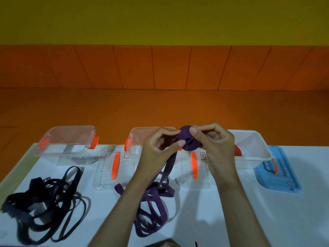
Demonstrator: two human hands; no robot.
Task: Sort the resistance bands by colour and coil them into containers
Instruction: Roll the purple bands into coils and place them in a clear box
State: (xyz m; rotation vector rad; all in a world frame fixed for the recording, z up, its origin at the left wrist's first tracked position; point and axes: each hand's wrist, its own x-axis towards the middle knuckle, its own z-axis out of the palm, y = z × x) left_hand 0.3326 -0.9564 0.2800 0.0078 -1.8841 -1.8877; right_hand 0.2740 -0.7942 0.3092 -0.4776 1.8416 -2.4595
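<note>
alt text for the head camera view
The left hand and right hand pinch a coiled purple band above a white table, its tail trailing to a pile. Black bands lie tangled at left; clear containers and a white tub line the far edge.

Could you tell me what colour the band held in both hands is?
The band is purple, clearest in the head view.
</note>
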